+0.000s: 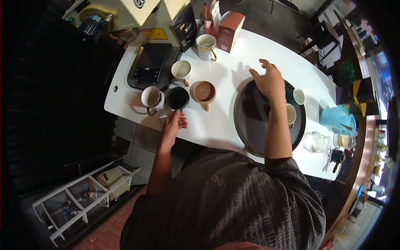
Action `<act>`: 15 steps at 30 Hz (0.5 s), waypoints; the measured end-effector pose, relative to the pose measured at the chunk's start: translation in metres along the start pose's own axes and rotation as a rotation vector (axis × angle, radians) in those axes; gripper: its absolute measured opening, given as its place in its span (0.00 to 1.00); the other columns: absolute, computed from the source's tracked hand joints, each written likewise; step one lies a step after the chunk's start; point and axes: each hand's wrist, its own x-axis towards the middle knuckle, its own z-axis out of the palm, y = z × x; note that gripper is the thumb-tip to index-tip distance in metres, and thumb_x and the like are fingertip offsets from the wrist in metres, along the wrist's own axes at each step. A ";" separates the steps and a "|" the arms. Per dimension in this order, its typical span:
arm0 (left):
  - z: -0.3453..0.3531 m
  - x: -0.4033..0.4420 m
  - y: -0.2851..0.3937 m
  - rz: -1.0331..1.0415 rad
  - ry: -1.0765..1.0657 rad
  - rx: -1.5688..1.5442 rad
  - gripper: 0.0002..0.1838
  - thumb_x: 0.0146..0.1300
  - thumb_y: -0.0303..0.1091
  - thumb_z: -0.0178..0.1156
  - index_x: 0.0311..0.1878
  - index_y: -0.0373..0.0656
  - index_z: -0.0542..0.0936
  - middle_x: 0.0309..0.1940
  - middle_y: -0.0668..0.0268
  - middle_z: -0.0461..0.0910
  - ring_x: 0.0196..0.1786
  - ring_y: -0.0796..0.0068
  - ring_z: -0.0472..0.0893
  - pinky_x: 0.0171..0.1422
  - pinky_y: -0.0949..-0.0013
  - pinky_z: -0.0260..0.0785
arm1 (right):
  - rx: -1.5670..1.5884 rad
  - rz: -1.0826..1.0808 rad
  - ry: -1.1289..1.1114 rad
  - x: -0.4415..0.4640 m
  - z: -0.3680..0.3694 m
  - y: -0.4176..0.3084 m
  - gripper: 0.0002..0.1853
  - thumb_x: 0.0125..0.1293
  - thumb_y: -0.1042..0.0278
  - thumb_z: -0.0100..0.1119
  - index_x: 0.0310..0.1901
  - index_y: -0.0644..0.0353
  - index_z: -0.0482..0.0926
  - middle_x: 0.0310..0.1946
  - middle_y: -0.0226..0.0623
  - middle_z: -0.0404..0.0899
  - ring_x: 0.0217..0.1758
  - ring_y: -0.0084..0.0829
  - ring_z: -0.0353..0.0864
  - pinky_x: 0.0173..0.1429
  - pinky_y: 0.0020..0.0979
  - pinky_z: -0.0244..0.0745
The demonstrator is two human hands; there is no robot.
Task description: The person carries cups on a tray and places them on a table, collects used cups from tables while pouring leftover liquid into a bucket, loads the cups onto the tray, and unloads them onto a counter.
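My left hand [173, 127] pinches the handle of a black mug [178, 98] that stands on the white table. Around it are a white mug with a dark pattern [152, 98] on the left, a tan mug [203, 92] on the right and a white cup [181, 71] behind. Farther back stands a white mug with a gold handle [206, 46]. Above the far rim of a round dark tray [245, 121] hovers my right hand [268, 79], fingers apart, holding nothing. Two pale cups, a nearer one [290, 114] and a farther one [298, 96], are on the tray's right side, partly behind my forearm.
A black scale [152, 62] lies at the table's left, beside a cream machine [121, 14]. A brown box [231, 31] and a black bag [183, 28] stand at the back. To the right are a blue pitcher [333, 116], a glass jar [316, 142] and a small dark pot [337, 156].
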 end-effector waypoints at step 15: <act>0.011 0.006 0.004 0.070 0.077 0.015 0.22 0.73 0.52 0.49 0.46 0.39 0.74 0.34 0.63 0.78 0.34 0.74 0.81 0.41 0.71 0.75 | -0.214 0.108 -0.255 -0.033 -0.011 0.060 0.41 0.44 0.57 0.76 0.63 0.50 0.70 0.53 0.44 0.77 0.54 0.45 0.80 0.58 0.47 0.71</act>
